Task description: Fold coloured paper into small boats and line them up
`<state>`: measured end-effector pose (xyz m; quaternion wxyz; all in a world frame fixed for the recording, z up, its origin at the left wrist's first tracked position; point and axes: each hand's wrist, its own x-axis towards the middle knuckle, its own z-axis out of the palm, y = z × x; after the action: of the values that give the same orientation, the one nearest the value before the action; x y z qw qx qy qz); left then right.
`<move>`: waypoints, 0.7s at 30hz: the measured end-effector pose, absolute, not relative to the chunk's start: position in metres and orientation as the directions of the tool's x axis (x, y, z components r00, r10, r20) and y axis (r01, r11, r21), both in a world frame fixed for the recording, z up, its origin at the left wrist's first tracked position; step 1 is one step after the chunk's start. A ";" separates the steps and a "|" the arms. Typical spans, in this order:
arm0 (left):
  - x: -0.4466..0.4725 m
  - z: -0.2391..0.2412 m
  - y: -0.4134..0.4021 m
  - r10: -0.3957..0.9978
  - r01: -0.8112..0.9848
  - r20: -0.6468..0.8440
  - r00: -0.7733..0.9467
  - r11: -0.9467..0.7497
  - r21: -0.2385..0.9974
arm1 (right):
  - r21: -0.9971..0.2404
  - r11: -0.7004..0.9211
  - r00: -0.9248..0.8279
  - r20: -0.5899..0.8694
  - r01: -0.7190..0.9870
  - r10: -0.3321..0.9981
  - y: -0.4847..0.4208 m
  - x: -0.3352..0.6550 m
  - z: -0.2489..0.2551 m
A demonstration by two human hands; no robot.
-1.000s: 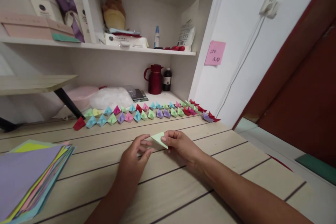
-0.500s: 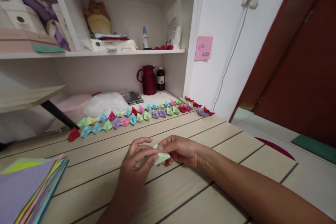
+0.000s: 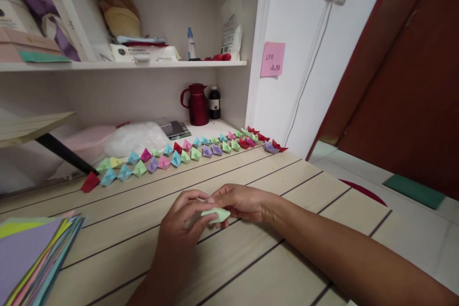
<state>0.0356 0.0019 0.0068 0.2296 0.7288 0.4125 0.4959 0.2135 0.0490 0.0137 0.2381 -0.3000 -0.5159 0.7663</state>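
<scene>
Both my hands meet over the wooden floor boards (image 3: pixel 251 267) and pinch a small folded light-green paper piece (image 3: pixel 216 214). My left hand (image 3: pixel 184 222) grips its left end with fingers curled. My right hand (image 3: pixel 241 202) closes on its top and right end. Beyond the hands, a long double row of folded paper boats (image 3: pixel 172 157) in red, blue, green, pink and purple lines the shelf's foot. A stack of coloured paper sheets (image 3: pixel 32 253) lies at the lower left.
A white shelf unit stands behind the row, holding a dark red jug (image 3: pixel 196 104), a dark bottle (image 3: pixel 214 103) and a white plastic bag (image 3: pixel 136 136). A pink sticky note (image 3: pixel 272 59) is on the wall. A red door (image 3: pixel 405 91) is at right.
The green paper piece has turned from an upright triangle to lying flat between my fingers. Both hands dropped slightly and closed in on it. The view shifted rightward.
</scene>
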 end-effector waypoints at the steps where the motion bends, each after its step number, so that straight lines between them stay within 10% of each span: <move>1: 0.037 0.008 0.000 0.835 0.340 0.527 0.162 -0.548 0.764 | -0.944 -0.328 -0.721 -0.205 -0.032 0.662 0.048 0.213 0.014; 9: 0.037 0.010 0.006 0.925 0.320 0.379 0.022 -0.365 0.874 | -0.951 0.289 -0.510 0.196 0.109 0.837 0.038 0.214 0.026; 21: 0.033 0.004 0.009 0.997 0.104 0.024 0.068 -0.031 0.994 | -0.983 0.078 -0.425 -0.001 0.169 0.905 0.038 0.207 0.016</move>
<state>0.0328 0.0092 0.0041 0.4826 0.5488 0.5017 0.4628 0.2066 0.0384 0.0164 0.3415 -0.4131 -0.6499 0.5388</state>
